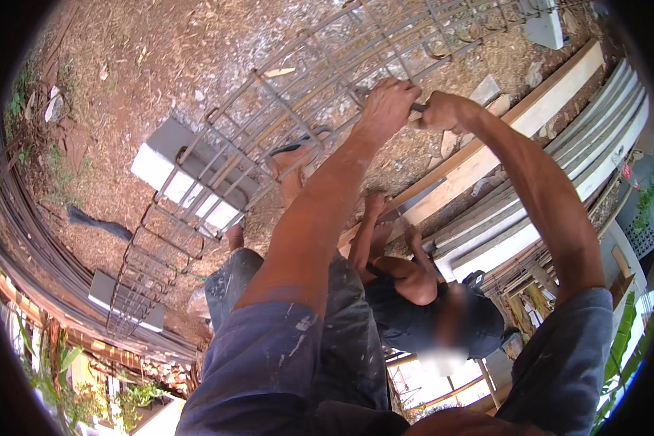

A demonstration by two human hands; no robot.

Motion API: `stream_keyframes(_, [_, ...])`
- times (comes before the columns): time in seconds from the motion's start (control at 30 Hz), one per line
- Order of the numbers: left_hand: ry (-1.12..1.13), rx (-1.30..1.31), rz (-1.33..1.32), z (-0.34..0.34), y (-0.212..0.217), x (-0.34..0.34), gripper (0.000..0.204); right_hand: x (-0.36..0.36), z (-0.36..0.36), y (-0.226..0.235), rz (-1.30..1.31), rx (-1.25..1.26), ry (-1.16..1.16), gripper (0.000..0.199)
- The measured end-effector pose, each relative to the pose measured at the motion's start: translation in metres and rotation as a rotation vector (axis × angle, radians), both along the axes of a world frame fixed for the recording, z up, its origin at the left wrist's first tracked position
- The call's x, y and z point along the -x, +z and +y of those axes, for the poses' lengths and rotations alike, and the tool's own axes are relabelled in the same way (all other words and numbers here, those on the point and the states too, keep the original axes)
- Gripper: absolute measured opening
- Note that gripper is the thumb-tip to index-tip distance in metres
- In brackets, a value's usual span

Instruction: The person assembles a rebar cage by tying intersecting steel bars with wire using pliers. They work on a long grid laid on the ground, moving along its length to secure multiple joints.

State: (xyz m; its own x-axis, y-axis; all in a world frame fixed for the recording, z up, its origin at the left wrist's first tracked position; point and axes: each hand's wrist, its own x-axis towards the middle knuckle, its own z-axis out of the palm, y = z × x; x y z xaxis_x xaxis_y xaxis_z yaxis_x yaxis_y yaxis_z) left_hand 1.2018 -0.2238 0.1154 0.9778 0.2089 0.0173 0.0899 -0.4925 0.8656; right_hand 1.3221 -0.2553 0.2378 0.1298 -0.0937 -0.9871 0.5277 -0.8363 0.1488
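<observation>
A long cage of steel rebar (291,109) runs slantwise across the ground, with square stirrups tied along its long bars. Over its near side, my left hand (391,104) is closed with its fingers curled down. Just to the right, my right hand (447,113) is also closed. A short dark rod (418,107) shows between the two fists, and both grip it. Whether it is a tool handle or a bar end, I cannot tell, since the fingers hide most of it. My sandalled foot (291,161) is beside the cage.
Concrete blocks (189,174) prop the cage. To the right lie a long wooden plank (472,163) and stacked pale concrete beams (552,182). A co-worker in dark clothes (429,312) crouches close on my right, hands near the plank. Dark bars (43,261) lie at the left.
</observation>
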Motion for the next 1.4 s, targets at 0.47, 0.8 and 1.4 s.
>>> stream_keyframes(0.47, [-0.014,0.658,0.301,0.059,0.035,0.042,0.045,0.062,-0.025,-0.002,0.113,-0.204,-1.059,0.063])
stream_keyframes(0.8, [-0.056,0.118,0.221,0.099,0.08,0.218,0.058,0.266,-0.017,0.029,0.07,-0.515,-1.731,0.049])
stream_keyframes(1.4, [-0.004,-0.001,0.834,0.141,0.19,0.426,0.039,0.491,-0.087,0.125,0.128,-0.51,-2.032,0.024])
